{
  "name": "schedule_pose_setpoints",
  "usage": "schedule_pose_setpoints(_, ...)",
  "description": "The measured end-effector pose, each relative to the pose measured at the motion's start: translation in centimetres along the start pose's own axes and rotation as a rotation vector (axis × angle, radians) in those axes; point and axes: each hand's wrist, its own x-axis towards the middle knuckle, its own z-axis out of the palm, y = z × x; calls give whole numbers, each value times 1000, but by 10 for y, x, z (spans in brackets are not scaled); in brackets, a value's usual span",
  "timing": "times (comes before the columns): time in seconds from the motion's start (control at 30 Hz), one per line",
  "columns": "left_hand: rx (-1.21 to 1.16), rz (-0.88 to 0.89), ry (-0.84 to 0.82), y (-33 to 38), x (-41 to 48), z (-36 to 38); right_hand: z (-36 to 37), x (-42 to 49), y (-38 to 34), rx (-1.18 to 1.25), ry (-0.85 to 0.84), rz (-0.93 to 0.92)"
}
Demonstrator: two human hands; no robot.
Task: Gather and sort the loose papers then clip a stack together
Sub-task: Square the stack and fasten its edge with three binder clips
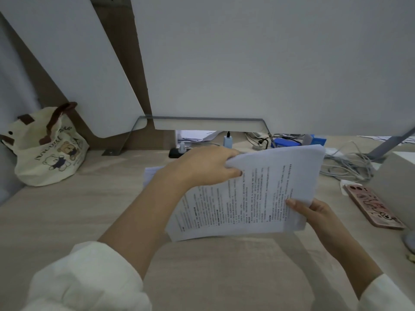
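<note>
A stack of printed white papers (253, 198) is lifted above the wooden desk (78, 212), tilted with its text running sideways. My left hand (202, 168) pinches the stack's upper left edge, fingers curled over the top sheet. My right hand (314, 212) grips the lower right corner, thumb on the printed face. More white sheets (150, 173) lie flat on the desk, partly hidden behind my left wrist. No clip is visible.
A cream tote bag with bear prints (47, 149) sits at the back left. A pink-cased phone (372, 207) lies at the right beside a white box (395, 176). Tangled grey cables (350, 164), chargers and a blue item (287, 142) crowd the back under the white partition panels.
</note>
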Motion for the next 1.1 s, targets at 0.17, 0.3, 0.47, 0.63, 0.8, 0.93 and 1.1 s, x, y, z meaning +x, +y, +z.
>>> schedule_pose_setpoints(0.17,-157,-10,106,-12,-7,-1,-10,7,-23,-115,52,-71)
schedule_pose_setpoints(0.3,-558,-30,291,-31,-21,-2,-25,15,-49,-81,93,-140)
schedule_pose_setpoints(0.47,-966,-54,448,-46,-36,22,-1,19,-60,243,-13,-157)
schedule_pose_setpoints(0.63,-1303,-164,596,-49,-46,55,51,14,-40,183,-95,-81)
schedule_pose_setpoints(0.8,-1314,-148,697,-55,-51,76,57,19,-37,164,-22,-124)
schedule_pose_setpoints(0.93,-1284,-246,650,-61,-57,112,56,10,-6,81,-16,-71)
schedule_pose_setpoints(1.1,-1350,-250,636,-57,-54,116,50,8,2,80,-13,-61)
